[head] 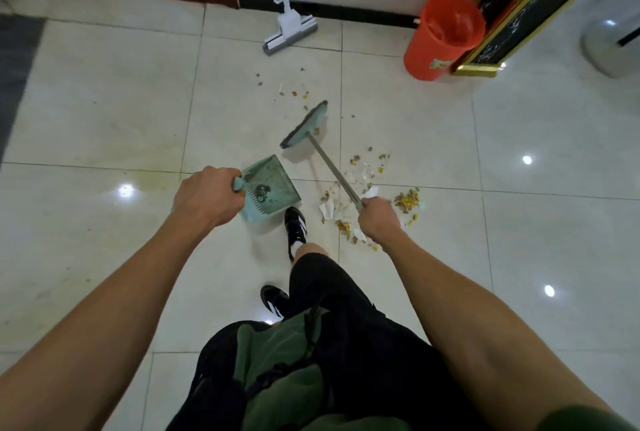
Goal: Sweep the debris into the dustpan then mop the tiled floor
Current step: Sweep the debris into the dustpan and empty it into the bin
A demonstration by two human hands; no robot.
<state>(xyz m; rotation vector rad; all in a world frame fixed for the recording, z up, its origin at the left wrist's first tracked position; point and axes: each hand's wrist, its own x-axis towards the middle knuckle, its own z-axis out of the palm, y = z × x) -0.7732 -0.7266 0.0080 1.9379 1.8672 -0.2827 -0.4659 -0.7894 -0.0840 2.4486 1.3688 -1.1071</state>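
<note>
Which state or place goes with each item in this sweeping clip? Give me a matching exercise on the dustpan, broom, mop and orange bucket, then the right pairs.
Column one:
1. dustpan
2. broom
3. mop
4. orange bucket

Column two:
A. leaning against the white wall, head on the floor, no hand on it
B. handle gripped by the right hand
C. standing beside the gold-framed cabinet
D. handle gripped by the left hand, a little dirt already inside

Pairs: 1-D, 2-B, 3-A, 4-C
</note>
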